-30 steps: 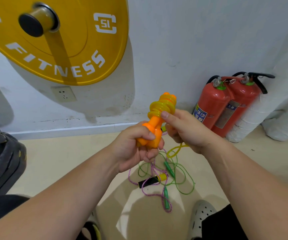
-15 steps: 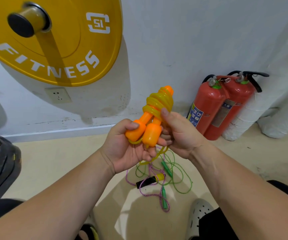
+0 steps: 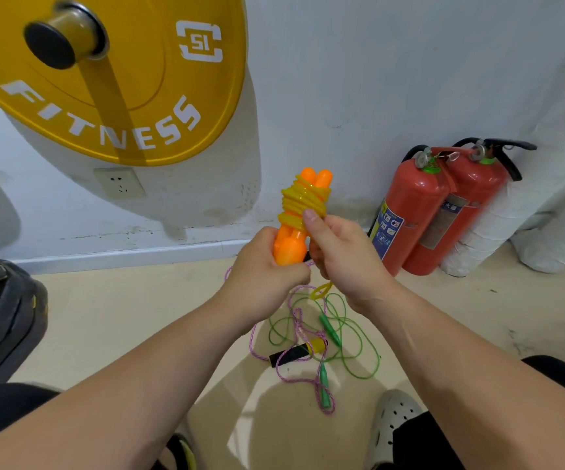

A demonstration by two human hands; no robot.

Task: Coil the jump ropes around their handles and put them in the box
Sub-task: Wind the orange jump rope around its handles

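Coiling looks nearly done — left hand (image 3: 267,266) fisted round the upright orange handles (image 3: 289,247) mid-view, right hand (image 3: 345,262) pinching the yellow rope (image 3: 303,205) wound on them — next, wind on the tail (image 3: 321,290) dangling toward 6 o'clock.

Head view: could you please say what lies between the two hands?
In the head view, orange handles wound with yellow rope sit between the left hand and right hand.

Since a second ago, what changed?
The handles tipped butt-ends toward the camera, then swung back upright; the yellow tail below looks shorter. Same: left hand's grip on the handles, right hand pinching the coil, green rope and purple rope on the floor.
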